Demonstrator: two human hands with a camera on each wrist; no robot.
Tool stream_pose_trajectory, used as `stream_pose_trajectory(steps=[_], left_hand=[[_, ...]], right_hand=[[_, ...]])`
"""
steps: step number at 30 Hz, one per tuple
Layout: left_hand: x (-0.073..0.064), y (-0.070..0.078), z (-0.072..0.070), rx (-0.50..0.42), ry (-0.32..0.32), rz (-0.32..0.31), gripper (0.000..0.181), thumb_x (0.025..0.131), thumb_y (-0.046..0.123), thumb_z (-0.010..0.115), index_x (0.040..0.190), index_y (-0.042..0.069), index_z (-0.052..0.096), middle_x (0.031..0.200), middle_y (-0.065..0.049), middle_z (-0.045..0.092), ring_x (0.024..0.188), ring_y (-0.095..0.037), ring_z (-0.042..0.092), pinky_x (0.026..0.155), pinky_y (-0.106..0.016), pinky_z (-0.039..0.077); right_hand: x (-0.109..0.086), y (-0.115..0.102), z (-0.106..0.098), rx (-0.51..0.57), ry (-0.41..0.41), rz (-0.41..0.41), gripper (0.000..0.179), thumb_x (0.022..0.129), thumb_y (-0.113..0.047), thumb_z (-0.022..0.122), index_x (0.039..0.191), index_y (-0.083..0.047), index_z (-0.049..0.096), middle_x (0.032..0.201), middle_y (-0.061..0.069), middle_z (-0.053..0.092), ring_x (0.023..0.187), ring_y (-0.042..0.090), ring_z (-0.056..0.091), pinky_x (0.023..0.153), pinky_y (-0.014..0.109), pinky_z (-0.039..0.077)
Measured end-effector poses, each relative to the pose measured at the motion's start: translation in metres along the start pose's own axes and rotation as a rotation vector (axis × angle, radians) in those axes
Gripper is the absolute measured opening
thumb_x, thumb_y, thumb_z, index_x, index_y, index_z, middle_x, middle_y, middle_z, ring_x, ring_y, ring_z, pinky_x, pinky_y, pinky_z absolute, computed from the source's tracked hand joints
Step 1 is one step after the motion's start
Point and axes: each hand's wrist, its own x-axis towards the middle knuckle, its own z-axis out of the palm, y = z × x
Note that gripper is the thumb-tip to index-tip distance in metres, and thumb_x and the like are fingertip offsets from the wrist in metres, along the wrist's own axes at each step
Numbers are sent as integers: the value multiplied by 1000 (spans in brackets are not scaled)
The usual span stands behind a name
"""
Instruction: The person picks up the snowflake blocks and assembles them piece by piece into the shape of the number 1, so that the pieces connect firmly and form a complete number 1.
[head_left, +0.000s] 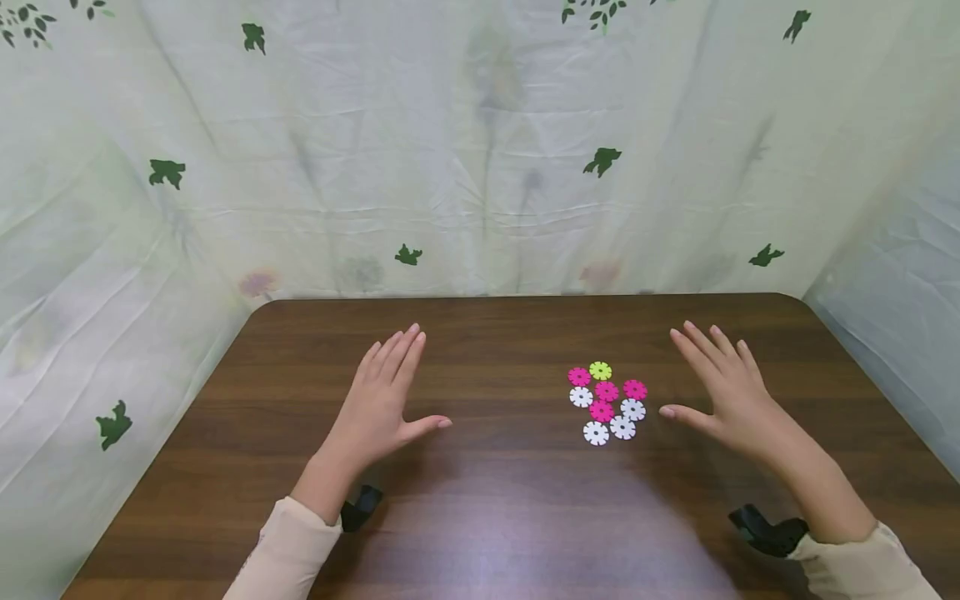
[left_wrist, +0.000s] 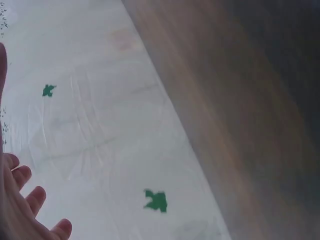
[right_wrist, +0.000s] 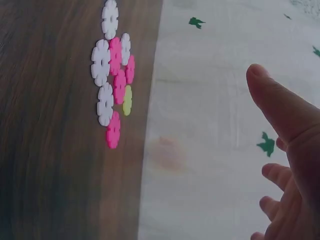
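Several flat notched plastic discs, shaped like snowflakes or flowers, lie in a loose cluster right of the table's middle. Among them are a yellow-green disc, a pink disc and a white disc. My right hand is held just right of the cluster, fingers straight and thumb pointing toward the discs, with nothing in it. Farther off, on the left side, my left hand hovers over the table, empty, its fingers extended and thumb spread inward. In the right wrist view the discs, such as a pink disc, appear beyond the thumb.
The brown wooden table has rounded far corners. A pale cloth with green leaf and bird shapes hangs behind it and along both sides. Dark straps circle both wrists below cream sleeves.
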Motion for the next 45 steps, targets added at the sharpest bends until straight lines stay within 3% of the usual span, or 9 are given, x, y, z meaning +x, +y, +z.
stream_pose_trajectory(steps=[6,9,13,21,31,37,45], left_hand=[[3,16,13,-130,40,10,101,76,71,42,142,0,13,147,-11,17,130,-29,21,103,-47,16],[4,24,18,-190,42,0,103,75,70,44,142,0,11,146,-11,16,131,-29,20,103,-46,17],[6,34,25,-262,27,-24,104,74,68,48,143,2,9,146,-11,17,131,-27,19,103,-45,19],[6,57,37,-454,-20,-107,104,71,64,56,144,9,9,146,-7,18,132,-21,18,103,-43,21],[12,76,52,-576,-30,-112,106,65,43,78,144,12,14,144,-5,23,131,-19,20,102,-41,24],[14,88,61,-619,-87,-148,101,65,40,78,143,13,19,142,-5,27,129,-17,22,101,-40,26],[14,98,75,-687,-154,-227,88,68,31,79,137,5,31,136,-8,36,125,-20,32,100,-38,28]], right_hand=[[4,8,10,217,-31,36,91,75,-25,73,144,-10,16,145,19,18,131,40,8,102,54,0],[4,12,15,303,-61,101,88,76,-24,72,144,-13,18,144,16,20,131,37,13,100,55,11],[3,19,24,366,-71,167,81,78,-22,70,143,-18,22,143,14,25,128,36,22,93,59,23],[4,34,50,470,-25,165,69,80,-16,68,138,-8,33,136,19,36,122,40,33,91,58,28],[7,41,71,498,-43,196,57,81,-13,66,130,3,41,129,22,44,116,39,40,91,52,33],[8,47,81,503,-48,201,50,82,-10,65,125,5,46,121,24,50,108,38,48,88,48,36],[12,50,92,458,-42,173,45,81,-10,66,122,3,52,119,19,51,109,33,47,88,46,35]])
